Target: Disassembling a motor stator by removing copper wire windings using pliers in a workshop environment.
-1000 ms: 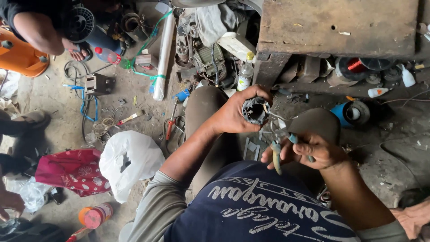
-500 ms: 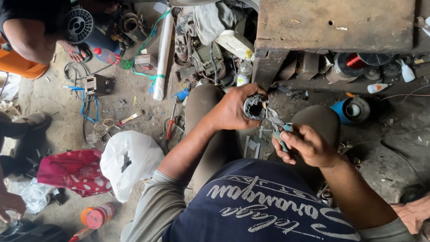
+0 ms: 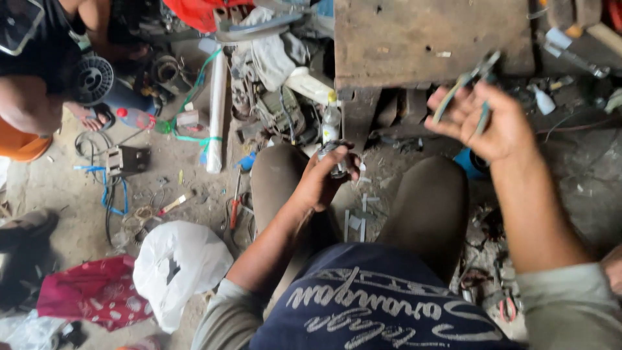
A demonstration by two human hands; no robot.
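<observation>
The fingers (image 3: 337, 170) of the left hand (image 3: 322, 181) are wrapped tight around a small round metal motor part (image 3: 335, 155), dark and greasy, held low between the knees, just over the floor. The right hand (image 3: 495, 123) is lifted up and away toward the wooden desk (image 3: 427, 39), its fingers loosely curled around a pair of pliers (image 3: 463, 91) with green-blue handles, the nose pointing up toward the desk's edge.

To my eye this is a pause in working on the part: the pliers are well apart from it. Any further work would call for bringing the pliers down to the part and keeping it steady in the left hand.

Around them lie a white plastic bag (image 3: 178, 269), a red cloth (image 3: 94, 291), a white pipe (image 3: 216, 110) and loose wires on the dirt floor (image 3: 162, 188). Another person's arm (image 3: 29, 107) shows at the upper left.
</observation>
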